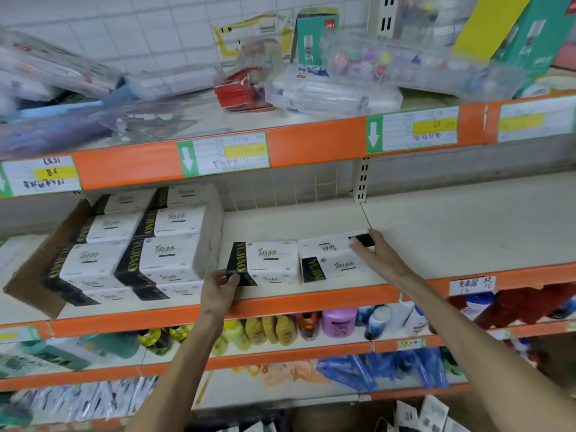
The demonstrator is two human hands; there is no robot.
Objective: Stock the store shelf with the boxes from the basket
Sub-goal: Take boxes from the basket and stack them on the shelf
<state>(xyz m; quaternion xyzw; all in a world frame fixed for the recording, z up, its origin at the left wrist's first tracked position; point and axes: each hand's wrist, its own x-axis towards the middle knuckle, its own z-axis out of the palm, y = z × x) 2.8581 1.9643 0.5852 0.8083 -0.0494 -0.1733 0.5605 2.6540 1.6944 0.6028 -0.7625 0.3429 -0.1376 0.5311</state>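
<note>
The fingers [233, 280] of the left hand [218, 289] are curled round the lower front corner of a white, soft-sided tissue box with a black band [268, 260], grasping it where the band wraps the end. The fingers [357, 244] of the right hand [372, 254] lie over the far right end of a second white tissue box of the same kind [330, 260]. Blur there keeps me from telling whether they pinch that end or only press on it. Both boxes rest on the pale middle shelf board [452, 232] near its front edge. They touch side by side, and the right one sits slightly askew. I judge the step to be squaring them up. Slide them left together until the first meets the stacked block of matching tissue boxes [156, 244]. Keep the fronts level with that stack and back from the orange front rail [311, 299]. Push low and evenly, since soft sides would likely buckle under a hard squeeze. The stack sits in a brown cardboard tray [40, 263] whose left end is cut off. The basket is nowhere in view, so how many boxes remain cannot be told. The goods on the shelf above are smeared, and the handwritten price labels [230, 151] are illegible.
</note>
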